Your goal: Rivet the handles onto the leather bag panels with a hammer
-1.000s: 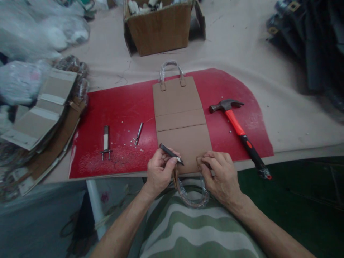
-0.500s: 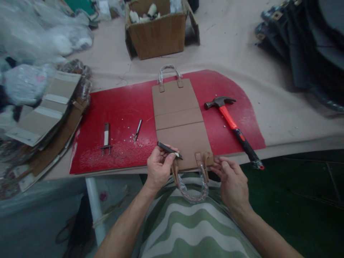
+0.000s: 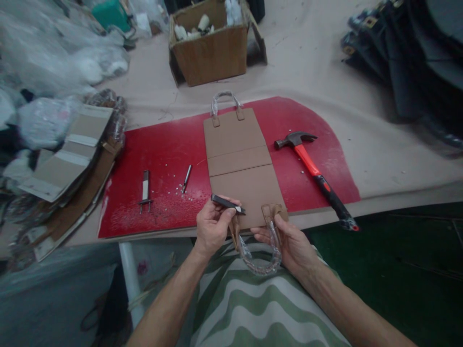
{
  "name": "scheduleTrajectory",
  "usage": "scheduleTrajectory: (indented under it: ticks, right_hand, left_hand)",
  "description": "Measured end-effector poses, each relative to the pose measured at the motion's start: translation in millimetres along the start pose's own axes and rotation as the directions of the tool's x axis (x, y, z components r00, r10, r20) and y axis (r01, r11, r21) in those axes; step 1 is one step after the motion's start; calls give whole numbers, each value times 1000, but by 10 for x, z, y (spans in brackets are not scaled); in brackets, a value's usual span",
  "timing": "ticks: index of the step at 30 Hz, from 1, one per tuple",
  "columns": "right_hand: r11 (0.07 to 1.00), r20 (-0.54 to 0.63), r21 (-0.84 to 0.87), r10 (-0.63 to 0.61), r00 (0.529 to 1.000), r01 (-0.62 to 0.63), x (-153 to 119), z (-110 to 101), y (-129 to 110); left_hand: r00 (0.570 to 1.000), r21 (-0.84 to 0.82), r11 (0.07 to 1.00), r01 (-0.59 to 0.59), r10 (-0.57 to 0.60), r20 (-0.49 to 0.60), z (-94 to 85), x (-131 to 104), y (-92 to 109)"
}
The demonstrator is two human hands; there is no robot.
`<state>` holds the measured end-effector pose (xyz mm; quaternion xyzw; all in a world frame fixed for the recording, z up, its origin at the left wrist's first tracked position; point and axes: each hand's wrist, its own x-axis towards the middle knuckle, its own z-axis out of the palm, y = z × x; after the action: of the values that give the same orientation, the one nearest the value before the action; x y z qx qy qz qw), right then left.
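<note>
A tan bag panel [image 3: 241, 144] lies flat before me, with a plastic-wrapped handle at its far end and another plastic-wrapped handle [image 3: 258, 265] hanging over the near edge. My left hand [image 3: 214, 222] pinches a short black stick-like tool [image 3: 224, 202] with a pale patch near its tip; its exact kind is unclear. This hand rests beside the near handle's left tab. At the right tab, my right hand [image 3: 291, 241] has its thumb on top and fingers beneath, closed on the handle's base.
Under the panel is a red board [image 3: 166, 144]. A claw hammer [image 3: 307, 161] lies right, its grip past the table edge. Left are a thin metal punch [image 3: 186, 178] and a two-pronged tool [image 3: 145, 188]. Beyond stand a cardboard box [image 3: 210, 55], stacked panels [image 3: 68, 159] and dark bags [image 3: 405, 72].
My right hand has moved left from the panel's corner and taken hold of the handle's right tab, fingers underneath. My left hand keeps the black tool in nearly the same place.
</note>
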<state>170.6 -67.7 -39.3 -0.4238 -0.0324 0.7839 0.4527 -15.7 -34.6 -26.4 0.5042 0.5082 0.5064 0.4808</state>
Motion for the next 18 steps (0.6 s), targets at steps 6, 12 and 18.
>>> scheduleTrajectory:
  ticks: [6, 12, 18]
  right_hand:
    - [998, -101, 53, 23, 995, -17, -13, 75, 6]
    - [992, -47, 129, 11, 999, -5, -139, 207, -54]
    - [993, 270, 113, -5, 963, -26, -87, 313, -160]
  left_hand:
    - [1000, -25, 1000, 16, -16, -3, 5, 17, -3]
    - [996, -205, 977, 59, -70, -49, 27, 66, 39]
    - [989, -290, 952, 96, -124, -80, 45, 149, 188]
